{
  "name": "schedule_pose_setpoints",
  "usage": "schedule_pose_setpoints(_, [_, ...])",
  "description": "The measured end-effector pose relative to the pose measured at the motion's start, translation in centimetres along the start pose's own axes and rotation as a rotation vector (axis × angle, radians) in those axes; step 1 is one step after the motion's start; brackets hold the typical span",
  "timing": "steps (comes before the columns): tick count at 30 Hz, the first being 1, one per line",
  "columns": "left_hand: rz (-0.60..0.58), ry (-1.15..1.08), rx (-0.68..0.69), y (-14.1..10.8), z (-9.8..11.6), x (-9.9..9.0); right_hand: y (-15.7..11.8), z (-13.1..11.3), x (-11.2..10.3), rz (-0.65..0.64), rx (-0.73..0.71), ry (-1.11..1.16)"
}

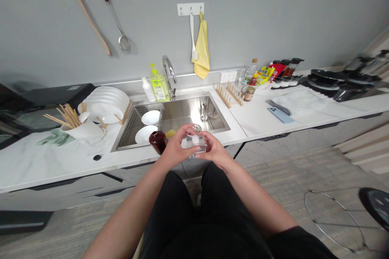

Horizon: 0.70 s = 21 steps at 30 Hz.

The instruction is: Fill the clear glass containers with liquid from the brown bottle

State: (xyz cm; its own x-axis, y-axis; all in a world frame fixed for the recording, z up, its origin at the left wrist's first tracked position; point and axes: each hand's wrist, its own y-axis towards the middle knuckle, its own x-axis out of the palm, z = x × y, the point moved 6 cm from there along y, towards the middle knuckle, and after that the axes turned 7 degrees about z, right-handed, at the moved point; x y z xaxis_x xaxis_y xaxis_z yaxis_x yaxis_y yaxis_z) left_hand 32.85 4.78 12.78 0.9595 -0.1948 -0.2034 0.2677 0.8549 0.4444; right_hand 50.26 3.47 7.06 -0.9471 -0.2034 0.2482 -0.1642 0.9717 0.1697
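Observation:
My left hand (178, 145) and my right hand (214, 150) are both closed on a small clear square container (196, 142) with a white round part in its middle. They hold it from opposite sides, above the front edge of the sink. Its exact kind is hard to make out. Close to my left wrist stands a dark brown bottle (158, 141) with an uncovered mouth, tilted in view at the counter's front edge. Behind the hands is the steel sink (217, 123), with a yellow sponge or cloth (169, 134) partly hidden by my left hand.
White bowls (150, 117) sit in the sink's left side. Dish soap (159, 85) stands beside the faucet (167, 71). Left are plates (106, 103), a chopstick-filled pot (88, 130) and a black cap (97, 157). Right are a wooden rack (229, 95) and a phone (281, 115).

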Motion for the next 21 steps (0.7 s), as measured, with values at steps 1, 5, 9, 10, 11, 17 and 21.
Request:
schedule_pose_setpoints(1, [0.011, -0.011, -0.015, 0.0, -0.2, 0.0, 0.0, -0.1, 0.0, 0.005, -0.006, 0.003])
schedule_pose_setpoints(5, [-0.101, -0.128, -0.051, 0.0, -0.8, 0.4, -0.2, -0.3, 0.1, 0.007, -0.003, 0.031])
schedule_pose_setpoints(9, [-0.083, -0.163, -0.025, -0.1, -1.2, 0.8, -0.3, -0.4, 0.3, -0.003, -0.006, 0.04])
schedule_pose_setpoints(10, [-0.033, -0.153, -0.021, -0.1, -1.4, 0.7, -0.3, -0.4, 0.3, -0.001, -0.013, 0.037])
schedule_pose_setpoints(11, [0.015, -0.143, -0.023, -0.2, -1.5, 0.7, -0.3, -0.5, 0.3, 0.001, -0.017, 0.033])
schedule_pose_setpoints(17, [-0.004, -0.189, -0.018, -0.9, -1.3, 1.0, -0.3, -0.7, 0.1, 0.005, -0.018, 0.013])
schedule_pose_setpoints(21, [0.09, -0.114, -0.009, -0.8, -1.2, 0.6, -0.4, -0.9, 0.0, 0.004, -0.023, -0.001])
